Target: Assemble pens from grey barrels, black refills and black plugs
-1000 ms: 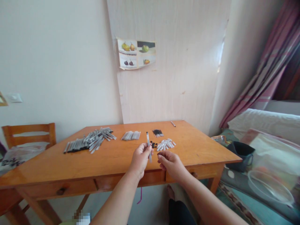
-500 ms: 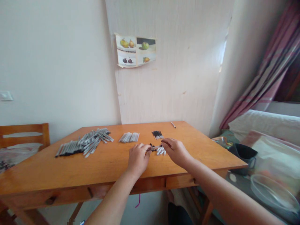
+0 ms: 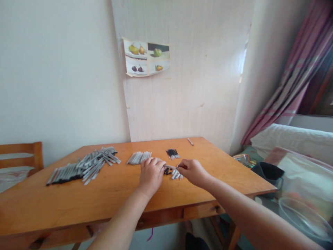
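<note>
My left hand point(image 3: 152, 173) is closed around one end of a thin pale pen barrel point(image 3: 170, 167), which points to the right. The fingers of my right hand point(image 3: 194, 172) pinch at the barrel's other end; whatever small part may be between them is hidden. Just under the barrel lie small black pen parts point(image 3: 167, 171) and a little heap of short white pieces point(image 3: 177, 174). Beyond my hands is a row of dark thin refills point(image 3: 172, 153). A bundle of clear-white pen tubes point(image 3: 139, 158) rests behind my left hand.
A large pile of grey-white pens with black ends point(image 3: 85, 164) covers the left of the wooden table point(image 3: 114, 194). One lone pen point(image 3: 190, 141) lies at the far edge. A chair point(image 3: 20, 158) stands left; a black container point(image 3: 267, 172) and a clear tub point(image 3: 303, 218) are right.
My right hand has come down onto the barrel's free end, and its fingers are now pinched there. My left hand keeps its hold. The view has shifted slightly.
</note>
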A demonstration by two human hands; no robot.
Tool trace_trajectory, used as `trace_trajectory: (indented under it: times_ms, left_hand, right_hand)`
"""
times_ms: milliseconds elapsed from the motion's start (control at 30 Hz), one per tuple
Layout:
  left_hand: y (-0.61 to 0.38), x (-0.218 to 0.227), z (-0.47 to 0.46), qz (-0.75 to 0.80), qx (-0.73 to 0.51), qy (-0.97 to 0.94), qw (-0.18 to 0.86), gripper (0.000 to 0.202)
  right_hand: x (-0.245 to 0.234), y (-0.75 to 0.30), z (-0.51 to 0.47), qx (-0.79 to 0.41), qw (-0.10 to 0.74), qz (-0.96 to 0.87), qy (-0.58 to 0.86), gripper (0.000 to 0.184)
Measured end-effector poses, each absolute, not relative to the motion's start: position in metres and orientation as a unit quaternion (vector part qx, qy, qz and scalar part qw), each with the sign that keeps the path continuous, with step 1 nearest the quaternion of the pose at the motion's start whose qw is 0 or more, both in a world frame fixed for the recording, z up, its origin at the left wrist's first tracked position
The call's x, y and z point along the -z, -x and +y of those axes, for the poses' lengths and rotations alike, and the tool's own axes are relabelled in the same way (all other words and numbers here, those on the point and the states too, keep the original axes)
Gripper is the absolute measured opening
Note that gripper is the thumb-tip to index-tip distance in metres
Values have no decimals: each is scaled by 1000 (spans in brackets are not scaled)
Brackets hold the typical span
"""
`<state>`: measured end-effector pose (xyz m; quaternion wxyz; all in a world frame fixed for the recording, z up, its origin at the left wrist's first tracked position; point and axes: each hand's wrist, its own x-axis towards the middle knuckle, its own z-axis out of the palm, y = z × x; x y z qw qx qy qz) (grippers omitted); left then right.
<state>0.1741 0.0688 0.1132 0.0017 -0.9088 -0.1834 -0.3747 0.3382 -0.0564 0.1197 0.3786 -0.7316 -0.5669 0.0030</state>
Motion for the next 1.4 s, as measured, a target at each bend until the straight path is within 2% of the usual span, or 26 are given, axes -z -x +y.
trace_trajectory:
  times_ms: [133,333,700,1400]
  left_hand:
    - [-183,-112,85,-203,437,876,9,35]
    - [-193,-112,128,-269,489,829,30,30]
    - [-202,-89,167,-293,476,820,123,27]
    - [-206,-87,169,-225,461,852,102,18]
  right_hand:
    - [-117,-360,-50,20,394,-528,752,17]
    - [-114,-418,-39,68,393,-446,801,18]
    - [-92,-533,-19,68,362,-282,886,23]
    - [-66,-617,48,17,315,-166,934,25]
